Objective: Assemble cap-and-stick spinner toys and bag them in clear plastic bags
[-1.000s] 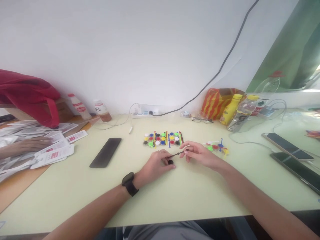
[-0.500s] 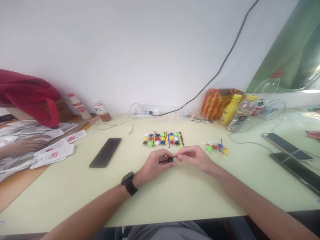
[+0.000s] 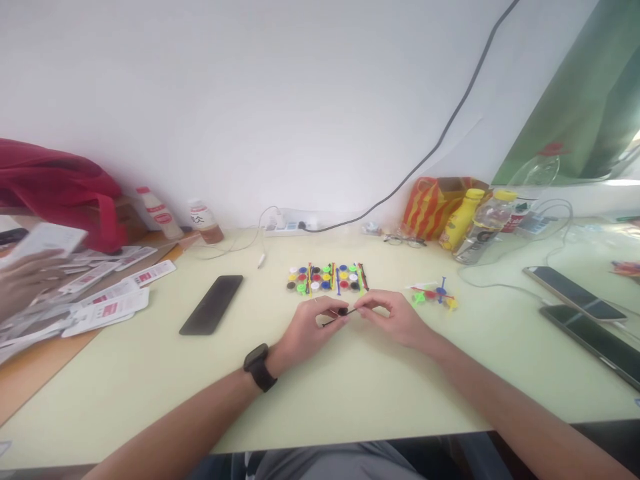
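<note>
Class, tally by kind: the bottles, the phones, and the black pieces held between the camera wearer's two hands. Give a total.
Black disc: 1
Black stick: 1
Bottles: 5
Phones: 3
Total: 10

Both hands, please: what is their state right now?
Left hand: closed, holding a black disc.
Right hand: closed, pinching a thin black stick.
</note>
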